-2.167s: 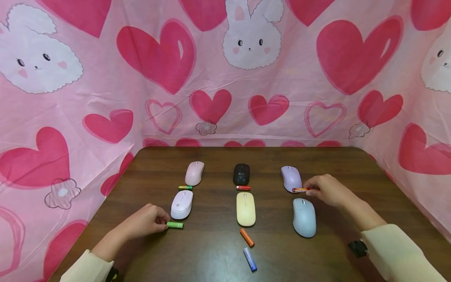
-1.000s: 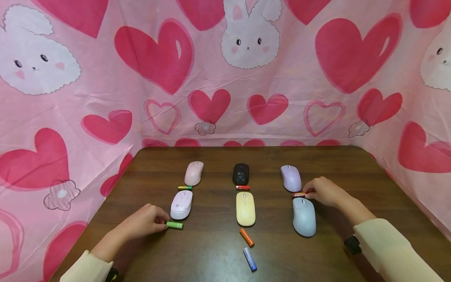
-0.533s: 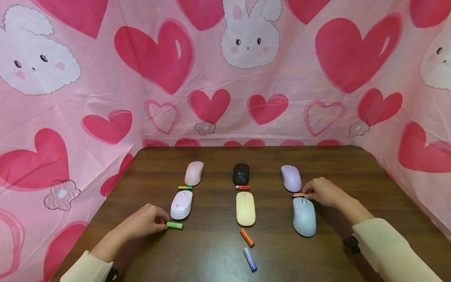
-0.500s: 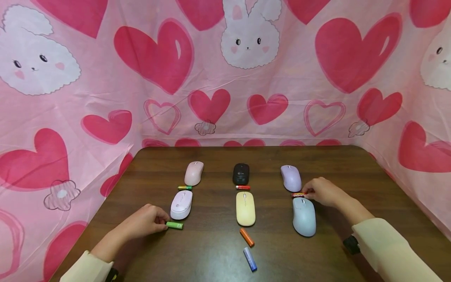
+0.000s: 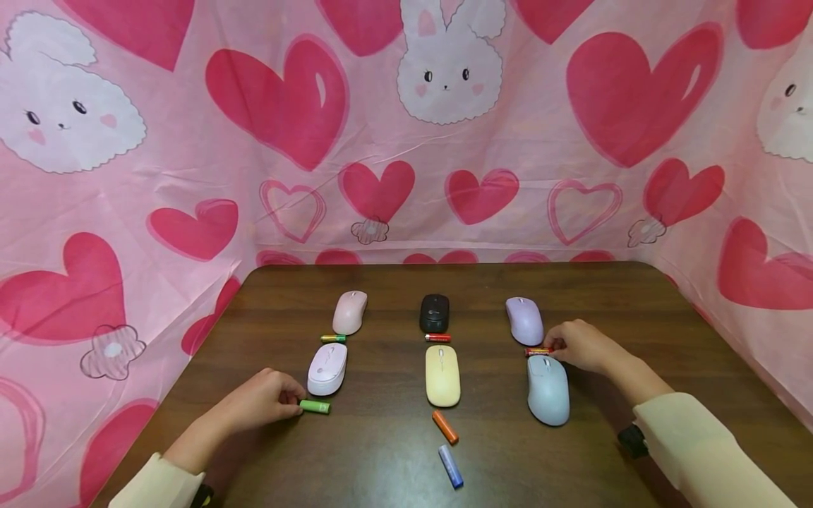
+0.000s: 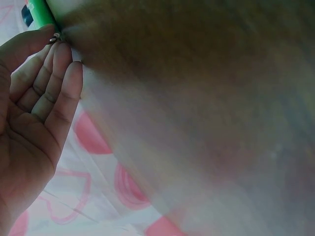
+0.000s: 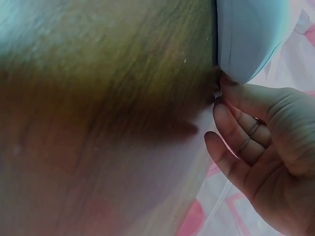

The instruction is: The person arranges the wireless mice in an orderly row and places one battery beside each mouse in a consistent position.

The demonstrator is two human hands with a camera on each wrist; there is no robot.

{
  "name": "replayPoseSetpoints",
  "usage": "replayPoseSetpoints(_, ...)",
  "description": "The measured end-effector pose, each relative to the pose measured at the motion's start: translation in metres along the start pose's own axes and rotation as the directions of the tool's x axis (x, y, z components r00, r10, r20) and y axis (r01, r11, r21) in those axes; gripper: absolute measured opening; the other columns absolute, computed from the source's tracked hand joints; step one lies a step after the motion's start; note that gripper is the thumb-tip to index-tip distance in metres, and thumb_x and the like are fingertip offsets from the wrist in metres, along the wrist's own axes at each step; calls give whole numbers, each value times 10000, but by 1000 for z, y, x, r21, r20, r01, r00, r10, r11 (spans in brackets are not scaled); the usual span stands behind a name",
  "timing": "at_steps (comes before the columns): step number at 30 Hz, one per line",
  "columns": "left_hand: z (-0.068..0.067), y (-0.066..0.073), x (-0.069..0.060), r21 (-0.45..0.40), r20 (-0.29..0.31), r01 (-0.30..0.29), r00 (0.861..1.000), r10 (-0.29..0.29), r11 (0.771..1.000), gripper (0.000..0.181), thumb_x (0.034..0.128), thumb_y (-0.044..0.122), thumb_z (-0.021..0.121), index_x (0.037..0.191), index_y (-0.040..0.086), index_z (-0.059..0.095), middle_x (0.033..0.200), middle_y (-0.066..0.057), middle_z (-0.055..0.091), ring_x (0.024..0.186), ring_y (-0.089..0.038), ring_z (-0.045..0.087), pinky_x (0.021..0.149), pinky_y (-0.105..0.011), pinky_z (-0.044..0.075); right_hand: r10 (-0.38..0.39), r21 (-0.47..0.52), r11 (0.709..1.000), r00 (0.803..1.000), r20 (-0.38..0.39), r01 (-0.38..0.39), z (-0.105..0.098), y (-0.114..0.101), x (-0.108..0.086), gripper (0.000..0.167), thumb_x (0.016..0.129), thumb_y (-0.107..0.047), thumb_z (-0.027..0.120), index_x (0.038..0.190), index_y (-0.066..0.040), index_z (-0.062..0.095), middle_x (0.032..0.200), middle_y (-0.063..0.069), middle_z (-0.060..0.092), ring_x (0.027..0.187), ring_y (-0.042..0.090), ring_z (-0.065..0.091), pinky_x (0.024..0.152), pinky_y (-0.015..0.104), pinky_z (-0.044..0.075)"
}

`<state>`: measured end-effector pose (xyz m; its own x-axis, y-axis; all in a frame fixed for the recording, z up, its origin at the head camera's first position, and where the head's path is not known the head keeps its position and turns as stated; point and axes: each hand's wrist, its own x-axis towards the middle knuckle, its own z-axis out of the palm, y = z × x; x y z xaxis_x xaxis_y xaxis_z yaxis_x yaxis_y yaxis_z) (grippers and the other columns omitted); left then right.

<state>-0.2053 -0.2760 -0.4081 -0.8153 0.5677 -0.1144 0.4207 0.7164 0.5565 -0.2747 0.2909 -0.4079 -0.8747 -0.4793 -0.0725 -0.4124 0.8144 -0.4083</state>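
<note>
My left hand (image 5: 269, 398) pinches one end of a green battery (image 5: 315, 406), which lies just below a pale lilac mouse (image 5: 327, 369). Over on the right, my right hand (image 5: 581, 344) holds the end of a red battery (image 5: 538, 351) between thumb and fingertips. That battery lies in the narrow gap between a purple mouse (image 5: 525, 322) and a light blue mouse (image 5: 549, 391). In the left wrist view the green battery (image 6: 41, 12) shows at the fingertips. The right wrist view shows the pale mouse (image 7: 253, 37) beside the thumb; the red battery is hidden there.
A pink mouse (image 5: 350, 312) with a green-gold battery (image 5: 333, 339) below it sits at the left. Mid-table, a red battery (image 5: 438, 338) lies between a black mouse (image 5: 435, 314) and a yellow mouse (image 5: 442, 376). Nearer are an orange battery (image 5: 445, 427) and a blue battery (image 5: 451, 466).
My right hand has lowered the red battery from the purple mouse's bottom edge into the gap above the light blue mouse, then stayed there. The left hand has kept its place on the green battery.
</note>
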Motion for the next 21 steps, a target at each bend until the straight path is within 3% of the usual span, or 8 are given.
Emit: replayPoseSetpoints(21, 1, 0, 0, -3, -8, -5, 1000, 5, 1000, 102, 806, 83, 772, 904, 89, 745, 694, 156, 583, 623, -19, 512, 569, -243, 471, 9, 27, 1000, 1000, 0, -9, 1, 1, 1, 117, 800, -22, 759, 855, -88, 680, 748, -41, 580, 695, 136, 511, 635, 318, 464)
